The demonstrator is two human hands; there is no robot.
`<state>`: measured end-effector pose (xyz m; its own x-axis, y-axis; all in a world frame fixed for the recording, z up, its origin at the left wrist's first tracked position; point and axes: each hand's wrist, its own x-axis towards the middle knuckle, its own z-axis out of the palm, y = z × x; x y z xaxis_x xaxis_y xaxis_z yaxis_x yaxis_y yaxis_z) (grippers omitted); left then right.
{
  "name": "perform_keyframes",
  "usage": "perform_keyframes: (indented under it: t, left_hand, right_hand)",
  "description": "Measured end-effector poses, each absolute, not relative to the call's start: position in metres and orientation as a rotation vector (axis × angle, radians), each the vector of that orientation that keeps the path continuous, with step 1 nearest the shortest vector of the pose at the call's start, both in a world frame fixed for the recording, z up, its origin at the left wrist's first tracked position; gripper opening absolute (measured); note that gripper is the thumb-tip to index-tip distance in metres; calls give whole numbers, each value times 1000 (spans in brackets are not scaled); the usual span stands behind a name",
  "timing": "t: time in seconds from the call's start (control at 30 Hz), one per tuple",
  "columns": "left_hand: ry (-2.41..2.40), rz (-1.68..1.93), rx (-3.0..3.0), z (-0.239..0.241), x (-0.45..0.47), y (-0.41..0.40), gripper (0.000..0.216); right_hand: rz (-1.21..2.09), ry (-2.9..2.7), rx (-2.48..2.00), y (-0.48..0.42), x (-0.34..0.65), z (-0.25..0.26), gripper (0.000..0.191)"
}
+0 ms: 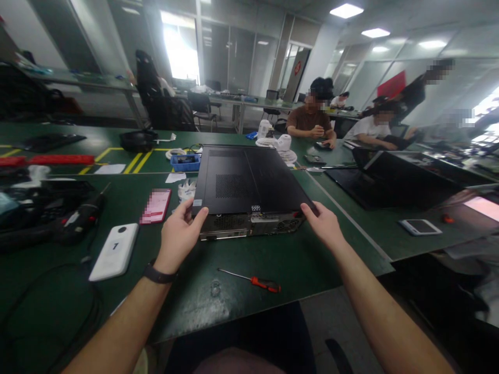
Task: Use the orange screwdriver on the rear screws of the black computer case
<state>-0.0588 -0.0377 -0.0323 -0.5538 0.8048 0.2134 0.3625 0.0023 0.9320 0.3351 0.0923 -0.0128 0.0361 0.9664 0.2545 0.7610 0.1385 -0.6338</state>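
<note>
A black desktop computer case (pixel 249 182) lies flat on the green table (pixel 273 265), its rear panel facing me. My left hand (pixel 180 234) grips the near left corner of the case, thumb on the top cover. My right hand (pixel 323 224) holds the near right corner, fingers curled over the cover's edge. A red-handled screwdriver (pixel 253 281) lies on the table just in front of the case, between my arms.
Left of the case lie a red phone (pixel 156 205), a white device marked 1 (pixel 115 251) and a black power screwdriver (pixel 80 221). A blue parts tray (pixel 185 162) sits behind. Another open case (pixel 390 182) and a phone (pixel 419 226) lie right. People sit at the far side.
</note>
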Motion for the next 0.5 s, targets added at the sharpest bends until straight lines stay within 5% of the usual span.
perform_keyframes:
  t: [0.5]
  left_hand:
    - [1832, 1603, 1172, -24, -65, -25, 52]
  right_hand:
    - [519, -1565, -1625, 106, 312, -30, 80]
